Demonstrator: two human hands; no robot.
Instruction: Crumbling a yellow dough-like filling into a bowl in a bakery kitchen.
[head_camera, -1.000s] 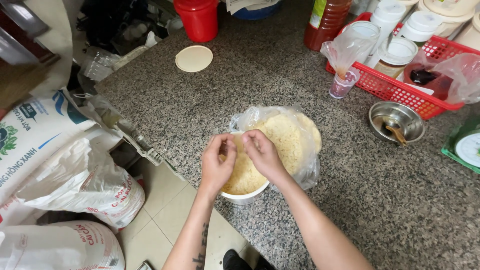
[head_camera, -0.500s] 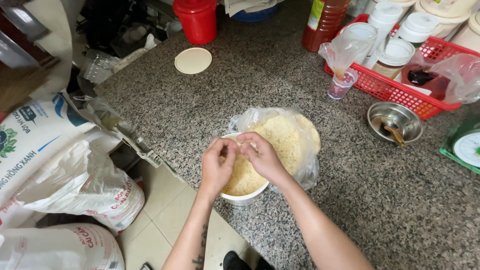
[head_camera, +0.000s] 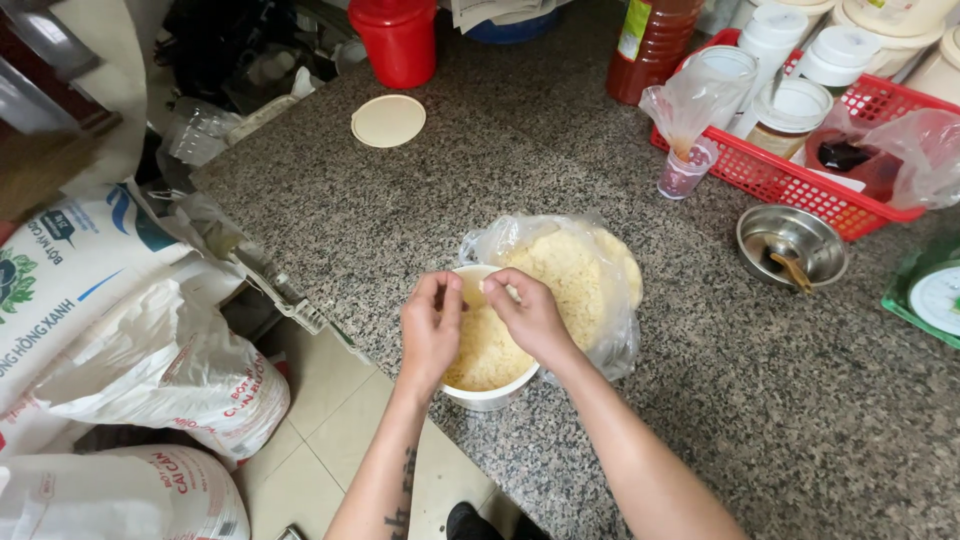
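Bare forearms, dark tattoo on left forearm (head_camera: 400, 500), no sleeves

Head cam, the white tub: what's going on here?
A person stands at a speckled stone counter, both hands over a white tub at its near edge. The tub is filled with pale yellow crumbs, and a clear plastic bag of the same crumbs leans against its far side. The left hand and right hand meet above the tub, fingers pinched together on the bag's edge or a bit of crumb; which one is unclear. A red basket of jars sits to the far right.
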